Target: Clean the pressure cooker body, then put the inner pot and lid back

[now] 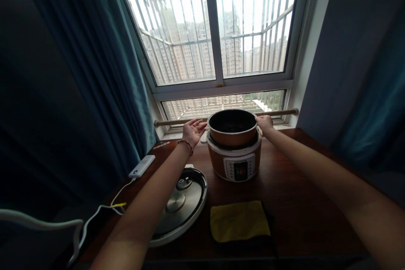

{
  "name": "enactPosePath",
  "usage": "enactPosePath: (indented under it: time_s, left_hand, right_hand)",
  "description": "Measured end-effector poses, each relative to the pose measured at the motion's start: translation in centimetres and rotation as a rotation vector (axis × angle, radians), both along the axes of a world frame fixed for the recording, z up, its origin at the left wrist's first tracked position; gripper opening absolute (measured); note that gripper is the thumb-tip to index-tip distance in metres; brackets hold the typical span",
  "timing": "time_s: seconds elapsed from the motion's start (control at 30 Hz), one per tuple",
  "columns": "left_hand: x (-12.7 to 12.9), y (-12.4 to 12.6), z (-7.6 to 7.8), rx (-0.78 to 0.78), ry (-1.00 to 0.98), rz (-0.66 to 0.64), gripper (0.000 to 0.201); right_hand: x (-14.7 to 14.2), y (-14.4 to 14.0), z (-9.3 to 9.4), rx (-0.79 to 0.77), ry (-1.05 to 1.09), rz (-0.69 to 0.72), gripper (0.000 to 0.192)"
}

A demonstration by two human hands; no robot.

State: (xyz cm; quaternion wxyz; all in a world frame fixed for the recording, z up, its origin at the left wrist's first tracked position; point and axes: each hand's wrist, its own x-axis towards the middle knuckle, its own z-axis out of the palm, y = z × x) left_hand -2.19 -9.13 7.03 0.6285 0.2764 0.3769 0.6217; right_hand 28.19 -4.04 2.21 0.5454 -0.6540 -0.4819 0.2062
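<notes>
While the inner pot stands raised: right side held, left side loose

Because its rim and upper wall show above the cooker, the pot appears only partly seated in the cooker's mouth. Step in hand, as judged: handling the pot there; lifting or lowering cannot be told apart. Right grip: closed on the rim at the cooker's right. Left grip: fingers spread, palm upward, tips at or just beside the rim on the cooker's left; contact unclear. The next move probably calls for a firm left hold and a level pot, since one-sided support could tip it.

Surface: dark wood. Nearer than the cooker and to its left, lid, underside up; directly in front, yellow cloth; farther left, white box with cable.

Room: dim. Behind the cooker, a barred window; well to its left, a blue curtain.
</notes>
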Motion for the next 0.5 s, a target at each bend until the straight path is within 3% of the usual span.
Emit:
enactPosePath:
  time_s: [0.5]
  left_hand:
    - [1.0, 0.2, -2.3, -0.117, 0.033, 0.072, 0.025]
  right_hand:
    - [-0.2, 0.6, -2.6, -0.024, -0.071, -0.048, 0.019]
